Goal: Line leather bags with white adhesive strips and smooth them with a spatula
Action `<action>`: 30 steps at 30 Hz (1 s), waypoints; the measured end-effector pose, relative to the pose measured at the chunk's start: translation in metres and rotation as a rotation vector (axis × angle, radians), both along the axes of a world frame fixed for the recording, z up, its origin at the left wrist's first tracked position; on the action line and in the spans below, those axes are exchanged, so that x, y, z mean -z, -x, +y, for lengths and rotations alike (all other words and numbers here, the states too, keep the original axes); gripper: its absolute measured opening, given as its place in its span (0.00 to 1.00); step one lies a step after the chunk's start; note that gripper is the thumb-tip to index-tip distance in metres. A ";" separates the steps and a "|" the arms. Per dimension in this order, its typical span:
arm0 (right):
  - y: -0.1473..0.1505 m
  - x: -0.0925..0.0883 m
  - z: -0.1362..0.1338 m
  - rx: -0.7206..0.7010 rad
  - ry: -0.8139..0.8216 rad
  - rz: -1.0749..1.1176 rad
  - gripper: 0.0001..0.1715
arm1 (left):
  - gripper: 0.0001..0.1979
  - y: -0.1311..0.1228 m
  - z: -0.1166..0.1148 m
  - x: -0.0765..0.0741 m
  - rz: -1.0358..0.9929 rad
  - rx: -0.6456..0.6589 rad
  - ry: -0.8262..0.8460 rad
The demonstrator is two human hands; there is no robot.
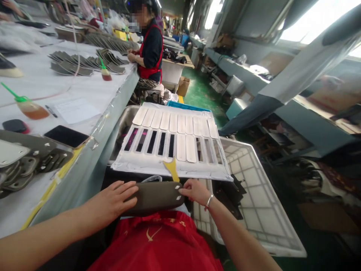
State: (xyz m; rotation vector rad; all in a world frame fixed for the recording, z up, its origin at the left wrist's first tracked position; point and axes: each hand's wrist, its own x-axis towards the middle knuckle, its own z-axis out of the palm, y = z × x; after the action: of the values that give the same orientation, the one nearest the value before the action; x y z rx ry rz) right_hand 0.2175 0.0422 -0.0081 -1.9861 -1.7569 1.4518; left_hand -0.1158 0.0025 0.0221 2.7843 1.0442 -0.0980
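Note:
A long olive-grey padded panel [158,196] with rounded ends lies across my lap. Two small white tabs sit near its right end. My left hand [120,199] rests on the panel's left part, fingers stretched out and flat. At the right end, my right hand [193,191] pinches the panel's edge beside the tabs; what lies between the fingertips is partly hidden. Just beyond stands a white slotted board [141,160] bearing rows of white strips [182,147], with several slots showing dark through. A yellow fork-shaped piece [172,170] lies at the board's near edge.
On the left table are a phone [66,136], a glue bottle [32,108], paper [75,111] and stacked grey parts [21,167]. A white crate [262,195] with dark pieces stands at the right. A co-worker [152,49] in a red apron works at the table farther ahead.

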 end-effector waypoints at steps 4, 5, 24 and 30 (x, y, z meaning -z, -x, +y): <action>-0.001 0.003 -0.001 0.014 0.026 0.021 0.15 | 0.16 -0.012 0.000 -0.005 -0.023 0.047 0.072; -0.001 0.003 -0.001 0.018 0.030 0.026 0.15 | 0.14 -0.017 0.001 -0.004 -0.044 0.030 0.089; -0.013 0.006 0.001 0.090 0.141 0.232 0.13 | 0.39 -0.106 0.018 0.035 -0.168 -0.277 0.138; -0.014 0.011 0.002 0.099 0.108 0.170 0.12 | 0.32 -0.166 0.030 0.037 -0.174 -0.200 0.156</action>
State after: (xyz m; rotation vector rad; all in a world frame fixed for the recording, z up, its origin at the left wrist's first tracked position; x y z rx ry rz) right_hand 0.2310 0.0438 -0.0194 -1.9043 -1.5200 1.6601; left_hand 0.0504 0.0327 -0.0147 2.4846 1.2059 0.0834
